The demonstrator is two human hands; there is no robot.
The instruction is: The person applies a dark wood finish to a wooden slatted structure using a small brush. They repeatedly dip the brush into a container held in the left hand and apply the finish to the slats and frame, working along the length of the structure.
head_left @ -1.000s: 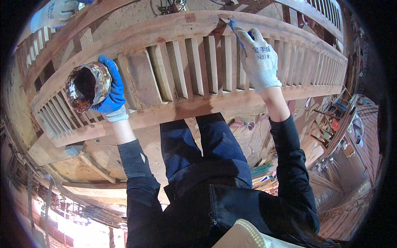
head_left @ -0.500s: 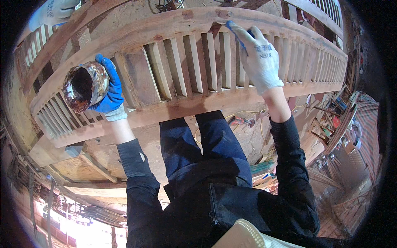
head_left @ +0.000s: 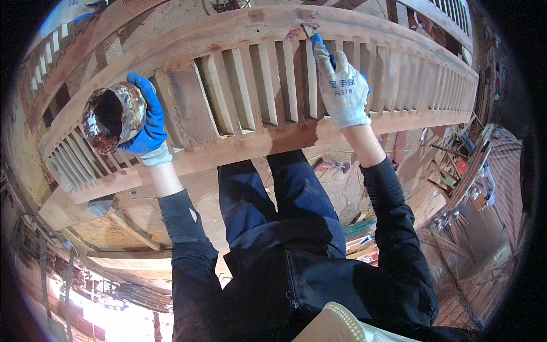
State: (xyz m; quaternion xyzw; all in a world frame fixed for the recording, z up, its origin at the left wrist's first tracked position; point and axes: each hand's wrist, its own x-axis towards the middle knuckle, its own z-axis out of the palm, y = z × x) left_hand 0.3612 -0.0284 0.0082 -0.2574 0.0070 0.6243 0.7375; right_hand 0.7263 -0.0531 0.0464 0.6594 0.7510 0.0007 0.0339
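Note:
My left hand [head_left: 149, 122], in a blue-coated work glove, grips a round can [head_left: 127, 114] crusted with brown and white smears. The can is tilted, its dark mouth turned toward the left. In my right hand [head_left: 343, 85], gloved in white and blue, is a small putty knife [head_left: 309, 29]; most of it is hidden by the fingers. Its blade meets the top rail of a long slatted wooden panel [head_left: 273, 134], beside a reddish-brown patch [head_left: 295, 34]. Both hands are over the panel, the left near its left end.
Another person's gloved hand [head_left: 71, 12] is at the upper left, by a second slatted frame [head_left: 43, 68]. A red power tool [head_left: 331, 165] with a yellow cord lies on the floor beyond my legs. Assorted items crowd a round-edged surface [head_left: 473, 176] at right.
My right hand has shifted left and slightly nearer along the top rail, and the knife's blade has turned. My left hand and the can have moved a little to the left.

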